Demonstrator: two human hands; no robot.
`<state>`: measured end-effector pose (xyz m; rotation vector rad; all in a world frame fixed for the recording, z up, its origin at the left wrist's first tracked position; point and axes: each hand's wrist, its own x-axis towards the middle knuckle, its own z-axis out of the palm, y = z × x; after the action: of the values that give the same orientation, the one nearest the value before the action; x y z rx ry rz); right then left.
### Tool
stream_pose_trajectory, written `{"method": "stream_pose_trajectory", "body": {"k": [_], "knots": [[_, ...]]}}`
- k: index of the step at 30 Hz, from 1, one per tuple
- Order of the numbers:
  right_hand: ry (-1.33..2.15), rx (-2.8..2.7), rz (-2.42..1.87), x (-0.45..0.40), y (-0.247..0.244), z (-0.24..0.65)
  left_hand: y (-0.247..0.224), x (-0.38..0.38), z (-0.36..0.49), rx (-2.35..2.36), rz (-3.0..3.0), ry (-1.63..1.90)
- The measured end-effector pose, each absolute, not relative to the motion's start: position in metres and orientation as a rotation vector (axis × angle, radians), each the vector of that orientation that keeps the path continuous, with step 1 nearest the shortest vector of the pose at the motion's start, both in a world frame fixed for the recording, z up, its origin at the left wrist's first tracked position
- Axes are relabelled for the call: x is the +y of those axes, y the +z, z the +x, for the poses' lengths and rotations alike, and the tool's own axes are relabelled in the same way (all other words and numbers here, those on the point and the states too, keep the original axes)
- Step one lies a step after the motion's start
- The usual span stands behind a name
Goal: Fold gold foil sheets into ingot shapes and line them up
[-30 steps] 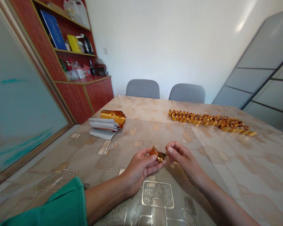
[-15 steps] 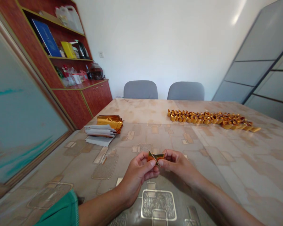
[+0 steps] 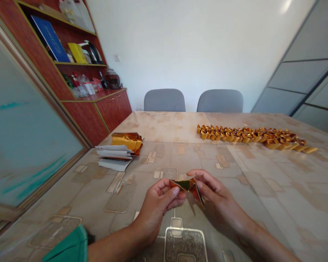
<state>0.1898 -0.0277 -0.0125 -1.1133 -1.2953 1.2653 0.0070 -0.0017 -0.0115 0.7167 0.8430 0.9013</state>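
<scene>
Between my left hand [image 3: 159,207] and my right hand [image 3: 214,193], a small piece of gold foil [image 3: 187,186] is pinched by the fingertips of both. Its shiny side faces up, and a folded flap hangs down at the right. Far ahead of my hands lies a long row of several folded gold foil ingots [image 3: 251,136]. A stack of gold foil sheets [image 3: 127,143] rests on a pile of white papers [image 3: 114,155], up and to the left of my left hand.
My hands rest above a patterned, glossy tablecloth [image 3: 273,182]. Beyond the table stand two grey chairs [image 3: 164,100]. A red wooden cabinet [image 3: 98,112] with cluttered shelves is at the left, beside a glass panel. My green sleeve [image 3: 68,245] shows at bottom left.
The foil piece has spread wider between my hands, with its flap now hanging down. My right hand has moved slightly right, away from my left. The view has shifted a little.
</scene>
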Motion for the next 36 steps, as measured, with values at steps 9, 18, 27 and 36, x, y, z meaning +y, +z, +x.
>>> {"method": "stream_pose_trajectory", "body": {"k": [9, 18, 27, 36], "knots": [[1.238, -1.292, -1.109, -0.030, -0.015, 0.184, -0.013, -0.001, 0.008, 0.889, 0.756, 0.946], [1.392, -1.135, -1.070, -0.030, -0.020, 0.186, -0.014, 0.002, 0.006, 0.905, 0.863, 0.935], [1.347, -1.260, -1.124, -0.035, -0.014, 0.188, -0.006, 0.000, 0.007, 0.902, 0.895, 0.931], [1.298, -1.111, -1.194, -0.029, -0.019, 0.187, -0.017, -0.001, 0.006, 0.780, 0.975, 0.945]]}}
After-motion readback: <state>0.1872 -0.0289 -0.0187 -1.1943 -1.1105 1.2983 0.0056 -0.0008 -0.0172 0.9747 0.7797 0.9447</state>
